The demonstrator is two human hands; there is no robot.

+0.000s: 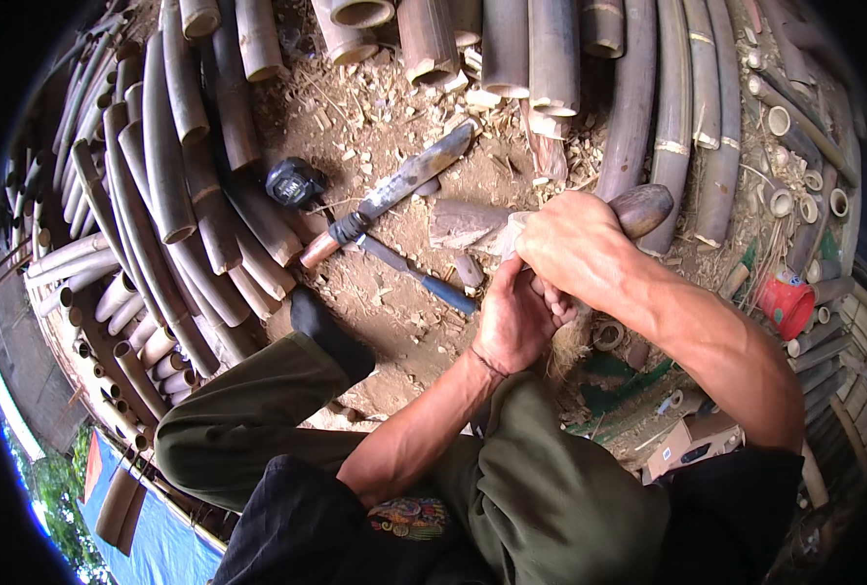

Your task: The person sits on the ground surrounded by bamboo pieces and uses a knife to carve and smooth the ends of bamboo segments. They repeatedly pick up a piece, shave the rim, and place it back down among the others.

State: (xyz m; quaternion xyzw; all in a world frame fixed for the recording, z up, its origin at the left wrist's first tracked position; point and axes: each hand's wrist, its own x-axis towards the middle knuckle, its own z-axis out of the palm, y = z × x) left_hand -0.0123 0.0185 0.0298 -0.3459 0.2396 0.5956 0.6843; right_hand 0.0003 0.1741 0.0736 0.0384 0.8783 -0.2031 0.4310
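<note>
My right hand [575, 232] is closed round a dark, rounded wooden handle [643, 210], whose thick end sticks out to the right. A pale, light-coloured piece [512, 236] shows by its knuckles. Left of that lies a broad brown, worn-looking piece [465, 224]; whether it joins the handle I cannot tell. Just below, my left hand [521, 317] has its fingers curled against the right hand, and what they hold is hidden. On the ground to the left lie a large knife [419, 175] with a wooden grip and a smaller knife with a blue handle [446, 292].
Bamboo poles [516, 54] lie ahead, with more stacked along the left [165, 146] and right. A black round object [295, 182] sits by the left stack. Wood chips cover the dirt. At right are a red container [785, 304] and a cardboard box [692, 446].
</note>
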